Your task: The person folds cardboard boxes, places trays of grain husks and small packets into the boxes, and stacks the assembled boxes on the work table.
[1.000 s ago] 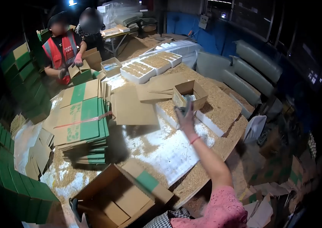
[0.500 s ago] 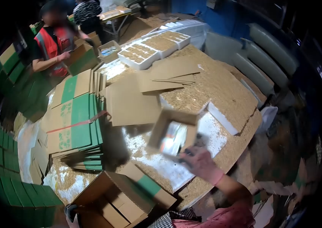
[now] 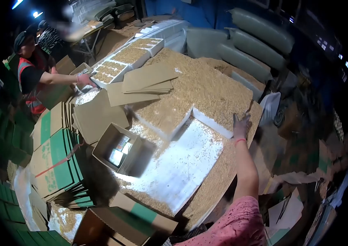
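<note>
My right hand has its fingers spread at the right end of a white foam wall, by the tan, sawdust-like grain. It holds nothing. Below that wall lies a white, tray-like surface sprinkled with grain. A small cardboard carton stands at its left, with several light packets inside. At the bottom edge, a larger open carton is partly cut off. My left hand is out of view.
Flattened green-banded cartons are stacked at left, tied with red strap. Loose cardboard sheets lie on the grain. Behind them, a co-worker in a red vest reaches to white foam trays. Filled sacks are piled at back right.
My right hand has let go of the small carton, which now stands further left, and has moved right to the foam wall. My left hand has left view. The co-worker now reaches toward the trays.
</note>
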Demonstrator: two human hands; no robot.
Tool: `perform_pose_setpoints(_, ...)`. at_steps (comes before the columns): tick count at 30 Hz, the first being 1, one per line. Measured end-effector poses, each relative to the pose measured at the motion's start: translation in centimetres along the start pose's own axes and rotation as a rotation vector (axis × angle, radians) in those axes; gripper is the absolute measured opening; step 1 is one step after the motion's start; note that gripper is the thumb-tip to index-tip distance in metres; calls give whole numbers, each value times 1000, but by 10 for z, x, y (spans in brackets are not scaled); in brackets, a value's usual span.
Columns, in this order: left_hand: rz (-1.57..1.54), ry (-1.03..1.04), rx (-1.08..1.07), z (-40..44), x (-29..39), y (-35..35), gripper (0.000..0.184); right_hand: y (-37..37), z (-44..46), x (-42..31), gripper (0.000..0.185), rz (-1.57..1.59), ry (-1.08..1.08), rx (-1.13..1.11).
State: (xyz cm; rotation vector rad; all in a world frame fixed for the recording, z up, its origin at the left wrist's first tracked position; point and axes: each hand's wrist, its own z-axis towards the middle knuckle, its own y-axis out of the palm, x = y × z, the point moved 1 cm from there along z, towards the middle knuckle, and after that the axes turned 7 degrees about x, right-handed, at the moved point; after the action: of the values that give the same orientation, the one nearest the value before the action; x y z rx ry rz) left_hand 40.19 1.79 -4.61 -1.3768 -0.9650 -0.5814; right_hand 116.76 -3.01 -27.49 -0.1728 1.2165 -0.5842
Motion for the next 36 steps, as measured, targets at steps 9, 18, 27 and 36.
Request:
perform_pose_setpoints(9, 43, -19, -48, 6, -1, 2, 38, -12, -5, 10, 84, 256, 112, -239)
perform_pose_setpoints(18, -15, 464, -142, 66, -136, -46, 49, -154, -119, -82, 53, 1139, 758, -839)
perform_pose_setpoints(27, -155, 344, -157, 46, 0, -3, 50, -233, -196, -210, 44, 744, -825, -1257)
perform_pose_setpoints(36, -419, 430, -243, 12, 24, -7, 60, -260, -315, -338, 58, 482, -71, -2071)
